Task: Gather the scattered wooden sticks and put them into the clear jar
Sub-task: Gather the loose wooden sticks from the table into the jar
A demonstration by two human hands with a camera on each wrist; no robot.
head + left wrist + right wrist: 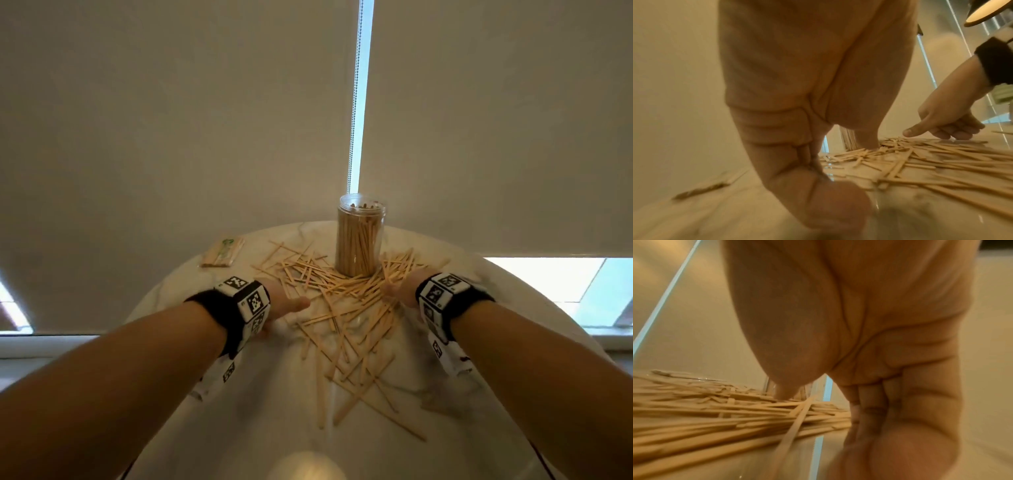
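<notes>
A clear jar (359, 236), packed with upright wooden sticks, stands at the far middle of the round marble table (164, 308). Several loose sticks (346, 318) lie in a heap in front of the jar and trail toward me. My left hand (291, 303) rests at the heap's left side and my right hand (399, 291) at its right side, both just short of the jar. In the left wrist view the left hand (813, 162) stands edge-down, its thumb touching the sticks (920, 159). In the right wrist view the sticks (735, 415) butt against my right fingers (869, 402). Neither hand grips anything.
A flat packet of sticks (222, 253) lies at the table's back left. Roller blinds hang just behind the table, with a bright window gap (358, 102) behind the jar. The table's rim curves away on both sides.
</notes>
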